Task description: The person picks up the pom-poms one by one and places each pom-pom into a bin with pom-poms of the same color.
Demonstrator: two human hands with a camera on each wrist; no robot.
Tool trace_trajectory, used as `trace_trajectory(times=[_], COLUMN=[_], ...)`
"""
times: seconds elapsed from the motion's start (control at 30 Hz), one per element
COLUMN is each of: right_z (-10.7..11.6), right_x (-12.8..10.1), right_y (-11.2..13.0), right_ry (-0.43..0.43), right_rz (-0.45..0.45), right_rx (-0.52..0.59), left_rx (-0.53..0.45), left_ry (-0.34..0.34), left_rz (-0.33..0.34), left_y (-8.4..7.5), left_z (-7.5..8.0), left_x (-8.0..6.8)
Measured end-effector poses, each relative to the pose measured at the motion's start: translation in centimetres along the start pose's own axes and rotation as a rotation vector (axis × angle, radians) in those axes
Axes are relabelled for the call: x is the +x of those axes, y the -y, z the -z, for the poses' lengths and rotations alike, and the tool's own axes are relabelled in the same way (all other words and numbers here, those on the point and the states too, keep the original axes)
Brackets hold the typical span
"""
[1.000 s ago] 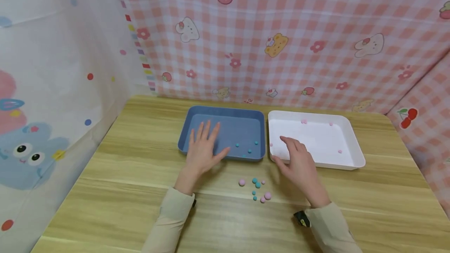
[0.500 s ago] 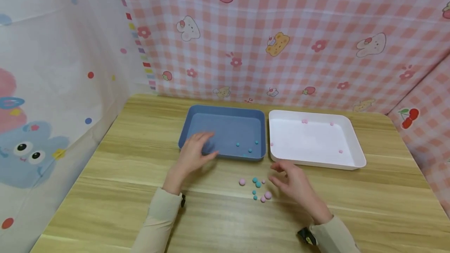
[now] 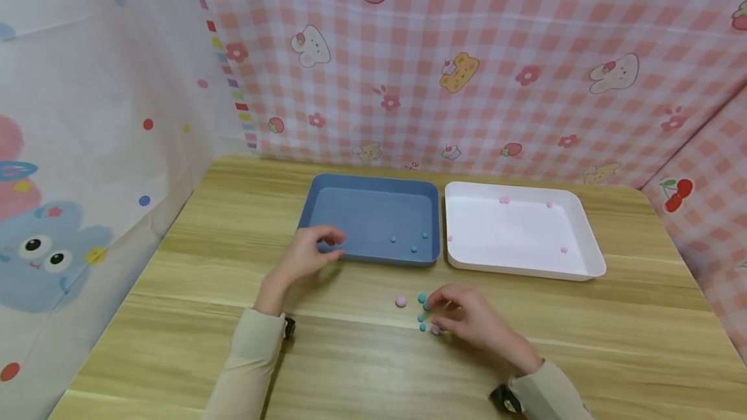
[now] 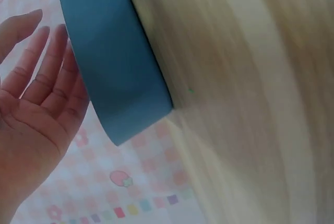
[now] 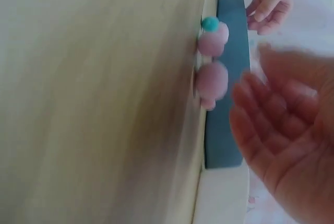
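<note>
Several small teal balls (image 3: 420, 318) and pink balls (image 3: 401, 301) lie on the table in front of two trays. My right hand (image 3: 473, 316) hovers over the right side of this group, thumb and fingers apart, hiding some pink balls. In the right wrist view, a large pink ball (image 5: 211, 80) shows ahead of the fingertips, with a teal ball (image 5: 210, 24) beyond. My left hand (image 3: 303, 255) is at the front left corner of the blue tray (image 3: 362, 212), fingers loosely bent and holding nothing. The left wrist view shows its fingers beside the tray wall (image 4: 109, 62).
Several small teal balls (image 3: 393, 239) lie in the blue tray. Right beside it stands a white tray (image 3: 508, 232) with several small pink balls (image 3: 549, 205) inside. Both stand toward the back of the wooden table (image 3: 350, 368), before a checked cloth (image 3: 420, 37).
My right hand has come from the white tray's front edge down to the balls on the table. My left hand has drawn back leftward from over the blue tray, its fingers less spread.
</note>
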State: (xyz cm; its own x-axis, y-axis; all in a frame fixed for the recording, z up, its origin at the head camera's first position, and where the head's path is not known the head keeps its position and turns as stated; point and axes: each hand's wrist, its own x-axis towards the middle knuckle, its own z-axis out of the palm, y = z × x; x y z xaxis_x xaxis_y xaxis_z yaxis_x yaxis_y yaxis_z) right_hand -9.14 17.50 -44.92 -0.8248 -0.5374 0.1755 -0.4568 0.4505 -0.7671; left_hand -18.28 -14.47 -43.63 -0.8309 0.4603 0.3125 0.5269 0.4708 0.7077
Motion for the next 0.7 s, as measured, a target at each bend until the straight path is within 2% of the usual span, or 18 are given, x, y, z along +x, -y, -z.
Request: trace_trajectory(times=[0.17, 0.47, 0.7], right_z=[-0.3, -0.7, -1.0], right_x=[0.6, 1.9, 2.5], right_y=[-0.1, -0.2, 0.0], right_ry=[-0.029, 0.062, 0.095], right_rz=[-0.042, -0.107, -0.085], right_rx=[-0.028, -0.037, -0.128], left_rx=[-0.088, -0.081, -0.079], left_ry=[0.014, 0.072, 0.146], left_rz=[0.036, 0.108, 0.172], left_y=[0.6, 1.1, 1.0], left_z=[0.2, 0.5, 0.7], left_x=[0.1, 0.2, 0.3])
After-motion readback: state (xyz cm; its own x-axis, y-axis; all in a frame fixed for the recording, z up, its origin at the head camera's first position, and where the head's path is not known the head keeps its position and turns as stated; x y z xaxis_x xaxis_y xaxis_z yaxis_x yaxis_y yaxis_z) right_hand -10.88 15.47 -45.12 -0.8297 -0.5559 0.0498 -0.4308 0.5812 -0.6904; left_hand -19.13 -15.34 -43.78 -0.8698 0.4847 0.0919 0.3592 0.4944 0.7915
